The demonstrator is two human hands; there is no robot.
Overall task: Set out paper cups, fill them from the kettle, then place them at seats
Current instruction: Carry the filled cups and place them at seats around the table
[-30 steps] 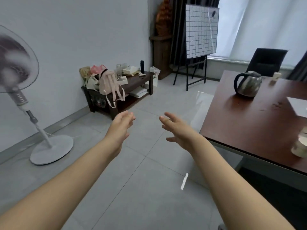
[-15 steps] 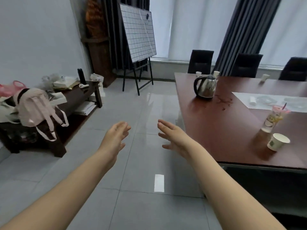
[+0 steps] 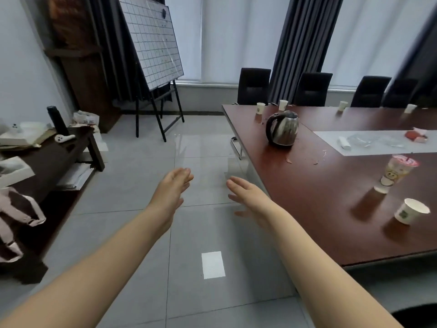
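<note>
over the floor, left hand (image 3: 172, 190) & right hand (image 3: 248, 197): each grip wide, fingers straight, holding nothing.

no legible text on anything

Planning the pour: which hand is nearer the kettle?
Right. The right hand is short of the kettle, just off the table; the left hand is farther left, over the floor.
</note>
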